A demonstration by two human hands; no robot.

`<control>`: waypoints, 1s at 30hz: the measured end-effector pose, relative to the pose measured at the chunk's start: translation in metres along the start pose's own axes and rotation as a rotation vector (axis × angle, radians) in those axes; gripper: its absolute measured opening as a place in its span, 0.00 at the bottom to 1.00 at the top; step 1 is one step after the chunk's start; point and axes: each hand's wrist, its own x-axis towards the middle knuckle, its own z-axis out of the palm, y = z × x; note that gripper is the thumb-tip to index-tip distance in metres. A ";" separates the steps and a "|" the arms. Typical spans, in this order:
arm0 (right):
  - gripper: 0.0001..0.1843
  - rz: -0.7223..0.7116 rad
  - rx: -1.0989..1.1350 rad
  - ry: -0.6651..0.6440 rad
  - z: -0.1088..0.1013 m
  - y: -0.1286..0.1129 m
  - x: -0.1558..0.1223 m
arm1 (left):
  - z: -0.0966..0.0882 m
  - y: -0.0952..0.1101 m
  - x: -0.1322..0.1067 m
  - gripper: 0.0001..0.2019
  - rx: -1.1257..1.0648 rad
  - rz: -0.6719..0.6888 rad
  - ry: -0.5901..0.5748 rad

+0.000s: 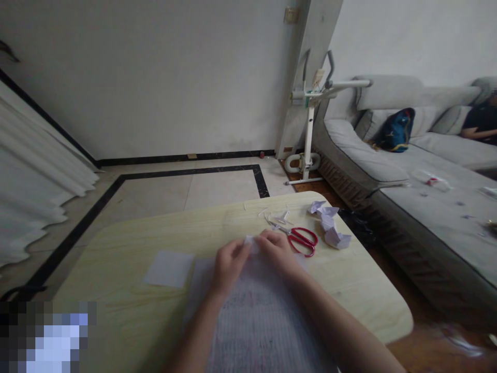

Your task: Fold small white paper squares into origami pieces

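Observation:
My left hand (228, 265) and my right hand (276, 253) meet over the far edge of a lined sheet of paper (256, 316) lying on the pale wooden table (128, 243). Both hands have their fingers curled and pinch a small fold of that paper (249, 240) between them. Just right of my right hand lie red-handled scissors (301, 239). A small white square of paper (169, 268) lies flat to the left of my left hand.
Crumpled paper scraps (330, 224) and thin paper strips (277, 215) lie at the table's far right. A grey sofa (388, 166) with a blue bag (396, 129) stands right, where another person (481, 122) sits. White exercise equipment (310, 124) stands by the wall; curtains (34, 197) hang left.

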 end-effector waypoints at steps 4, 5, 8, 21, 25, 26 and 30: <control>0.15 0.005 -0.022 -0.067 0.000 -0.001 -0.001 | -0.002 0.001 0.001 0.13 0.049 0.006 0.014; 0.14 0.009 -0.024 -0.078 0.000 -0.001 -0.001 | -0.003 0.002 0.002 0.13 0.064 0.010 0.014; 0.15 0.016 -0.025 -0.071 0.000 -0.001 -0.001 | -0.003 0.002 0.002 0.14 0.082 0.010 0.000; 0.12 0.052 0.015 -0.001 0.001 0.004 0.001 | -0.002 -0.005 -0.002 0.15 0.155 0.075 -0.002; 0.13 0.090 0.015 -0.072 0.000 0.003 0.000 | -0.004 -0.002 -0.003 0.15 0.150 0.082 -0.041; 0.13 0.090 0.009 -0.083 0.000 0.003 0.000 | -0.004 -0.001 -0.003 0.15 0.155 0.087 -0.044; 0.13 0.080 -0.009 -0.095 0.001 0.002 -0.001 | -0.005 -0.002 -0.003 0.15 0.160 0.106 -0.036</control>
